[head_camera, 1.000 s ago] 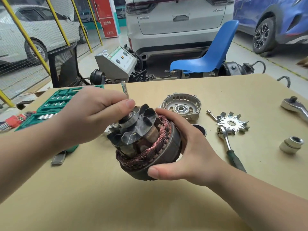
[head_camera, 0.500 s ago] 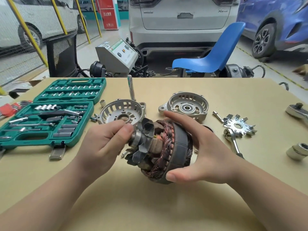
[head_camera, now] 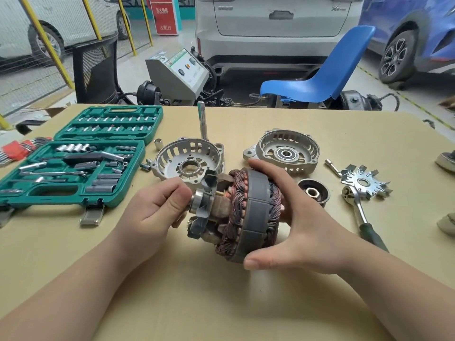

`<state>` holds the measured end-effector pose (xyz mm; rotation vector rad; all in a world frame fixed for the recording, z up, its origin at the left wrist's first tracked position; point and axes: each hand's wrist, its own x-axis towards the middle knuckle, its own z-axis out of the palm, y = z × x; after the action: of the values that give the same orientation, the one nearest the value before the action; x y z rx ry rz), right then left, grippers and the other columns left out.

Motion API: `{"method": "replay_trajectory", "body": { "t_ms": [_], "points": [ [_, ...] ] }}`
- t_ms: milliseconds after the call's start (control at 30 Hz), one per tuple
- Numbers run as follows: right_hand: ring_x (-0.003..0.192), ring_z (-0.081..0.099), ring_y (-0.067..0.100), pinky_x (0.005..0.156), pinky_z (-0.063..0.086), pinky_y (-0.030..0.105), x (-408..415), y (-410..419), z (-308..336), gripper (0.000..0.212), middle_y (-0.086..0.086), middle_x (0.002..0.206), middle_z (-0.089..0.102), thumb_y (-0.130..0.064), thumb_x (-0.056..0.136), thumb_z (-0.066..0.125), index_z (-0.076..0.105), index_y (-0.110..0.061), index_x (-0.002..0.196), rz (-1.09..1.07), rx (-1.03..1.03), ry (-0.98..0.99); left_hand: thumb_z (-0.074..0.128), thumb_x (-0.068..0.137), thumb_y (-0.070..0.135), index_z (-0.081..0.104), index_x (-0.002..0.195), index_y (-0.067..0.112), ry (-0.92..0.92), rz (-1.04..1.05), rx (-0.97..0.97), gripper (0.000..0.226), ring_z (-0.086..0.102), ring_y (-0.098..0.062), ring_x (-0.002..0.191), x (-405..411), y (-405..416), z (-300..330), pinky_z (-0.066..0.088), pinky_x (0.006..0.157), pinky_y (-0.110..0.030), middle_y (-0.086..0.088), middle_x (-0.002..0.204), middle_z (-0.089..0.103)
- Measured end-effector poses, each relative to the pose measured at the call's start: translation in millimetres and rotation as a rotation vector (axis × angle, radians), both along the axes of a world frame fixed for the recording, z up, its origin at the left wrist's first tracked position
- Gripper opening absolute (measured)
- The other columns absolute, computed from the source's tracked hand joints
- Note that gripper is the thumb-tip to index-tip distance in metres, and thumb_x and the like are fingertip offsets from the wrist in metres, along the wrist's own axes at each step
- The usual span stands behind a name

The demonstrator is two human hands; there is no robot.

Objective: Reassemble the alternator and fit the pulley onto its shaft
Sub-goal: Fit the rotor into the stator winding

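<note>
Above the table I hold the stator (head_camera: 256,212), a grey ring with copper windings, with the rotor (head_camera: 209,207) and its dark fan blades inside it. My right hand (head_camera: 305,222) grips the stator ring from the right. My left hand (head_camera: 157,210) pinches the rotor's shaft end at the left. Behind them lie two silver housing halves, one (head_camera: 172,156) at the centre and one with a bearing (head_camera: 285,148) to its right. The black pulley (head_camera: 314,191) with a nut in it sits right of my right hand. A silver fan disc (head_camera: 364,182) lies further right.
An open green socket set (head_camera: 73,158) fills the left of the table. A ratchet (head_camera: 362,215) with a green handle lies at the right. A steel extension bar (head_camera: 202,120) stands upright behind the housings. Loose sockets (head_camera: 157,143) lie near the case. A blue chair (head_camera: 320,77) stands beyond the table.
The stator and rotor have turned from facing up to lying on their side, shaft end to the left, and sit lower. The view has tilted, showing the socket set.
</note>
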<state>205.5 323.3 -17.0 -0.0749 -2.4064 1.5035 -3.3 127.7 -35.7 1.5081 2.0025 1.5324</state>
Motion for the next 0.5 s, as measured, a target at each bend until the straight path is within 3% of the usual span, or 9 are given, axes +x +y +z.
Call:
{"method": "replay_trajectory", "body": {
  "t_ms": [67, 167, 233, 333, 400, 500],
  "points": [
    [0.143, 0.051, 0.014, 0.111, 0.05, 0.041, -1.7, -2.4, -1.7, 0.125, -0.022, 0.154, 0.046, -0.041, 0.055, 0.102, 0.03, -0.05, 0.157, -0.016, 0.011, 0.026, 0.045, 0.105, 0.049, 0.058, 0.074, 0.007, 0.016, -0.033, -0.011, 0.053, 0.053, -0.018, 0.061, -5.2, -3.1, -0.3, 0.043, 0.062, -0.026, -0.004, 0.065, 0.055],
    [0.144, 0.049, 0.018, 0.108, 0.053, 0.041, -5.0, -6.4, -5.1, 0.125, -0.015, 0.158, 0.044, -0.04, 0.054, 0.103, 0.031, -0.053, 0.156, -0.009, -0.001, 0.047, 0.046, 0.105, 0.048, 0.057, 0.073, 0.02, 0.052, -0.067, -0.069, 0.044, 0.053, -0.02, 0.066, -13.4, -8.5, 1.5, 0.042, 0.065, -0.036, 0.002, 0.067, 0.055],
    [0.144, 0.048, 0.019, 0.107, 0.054, 0.041, -6.8, -8.4, -7.0, 0.124, -0.012, 0.157, 0.045, -0.041, 0.054, 0.103, 0.031, -0.053, 0.156, -0.01, -0.017, 0.055, 0.045, 0.105, 0.049, 0.056, 0.073, 0.025, 0.069, -0.091, -0.128, 0.041, 0.052, -0.018, 0.067, -18.9, -12.0, 2.1, 0.041, 0.064, -0.035, 0.006, 0.069, 0.054],
    [0.146, 0.046, 0.018, 0.109, 0.052, 0.044, -6.7, -7.6, -9.6, 0.124, -0.013, 0.158, 0.045, -0.045, 0.055, 0.101, 0.031, -0.049, 0.157, -0.02, -0.029, 0.064, 0.045, 0.104, 0.051, 0.059, 0.074, 0.024, 0.025, -0.121, -0.229, 0.043, 0.054, -0.02, 0.069, -24.4, -14.0, 1.9, 0.041, 0.067, -0.038, 0.0, 0.071, 0.059],
    [0.148, 0.044, 0.018, 0.109, 0.051, 0.047, -5.2, -5.4, -10.5, 0.123, -0.013, 0.158, 0.045, -0.05, 0.056, 0.101, 0.032, -0.047, 0.158, -0.022, -0.04, 0.068, 0.047, 0.106, 0.044, 0.06, 0.074, 0.02, -0.024, -0.128, -0.231, 0.043, 0.052, -0.022, 0.067, -22.7, -12.0, 2.2, 0.039, 0.066, -0.036, -0.006, 0.069, 0.058],
    [0.149, 0.043, 0.017, 0.109, 0.052, 0.047, -3.5, -3.4, -10.1, 0.124, -0.013, 0.159, 0.045, -0.054, 0.054, 0.1, 0.032, -0.046, 0.158, -0.024, -0.044, 0.066, 0.046, 0.105, 0.038, 0.062, 0.085, -0.005, -0.101, -0.129, -0.203, 0.05, 0.047, -0.034, 0.069, -16.2, -9.4, 1.4, 0.036, 0.063, -0.039, -0.024, 0.077, 0.053]
  ]
}}
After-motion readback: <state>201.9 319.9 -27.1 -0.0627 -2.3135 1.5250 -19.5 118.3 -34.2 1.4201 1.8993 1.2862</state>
